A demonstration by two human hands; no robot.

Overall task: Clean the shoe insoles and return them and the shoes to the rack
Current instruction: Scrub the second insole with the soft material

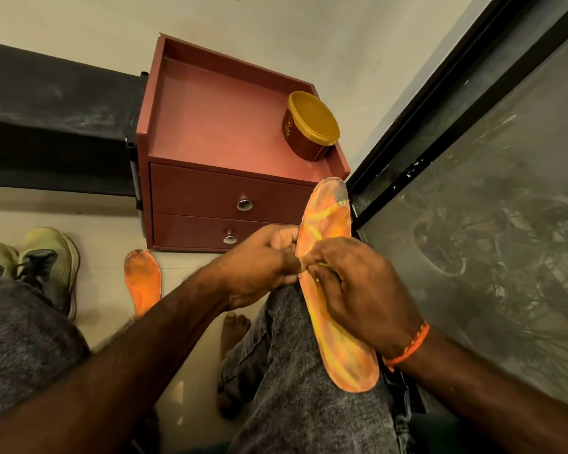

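An orange and yellow insole (327, 224) lies lengthwise over my right knee, its toe end pointing at the drawer unit. My left hand (259, 267) pinches its left edge near the middle. My right hand (351, 283) rests on top of it with fingers curled, pinching at the same spot, and wears an orange thread at the wrist. A second orange insole (143, 280) lies flat on the floor to the left, partly hidden by my left forearm. Two pale yellow-green shoes (46, 257) with dark tongues stand on the floor at far left.
A reddish-brown two-drawer unit (210, 198) stands against the wall ahead, with a yellow-lidded brown tub (312, 126) on its tray top. A dark shelf (46, 126) runs to its left. A black-framed glass door (473, 191) fills the right side. A bare foot (233, 326) rests on the floor.
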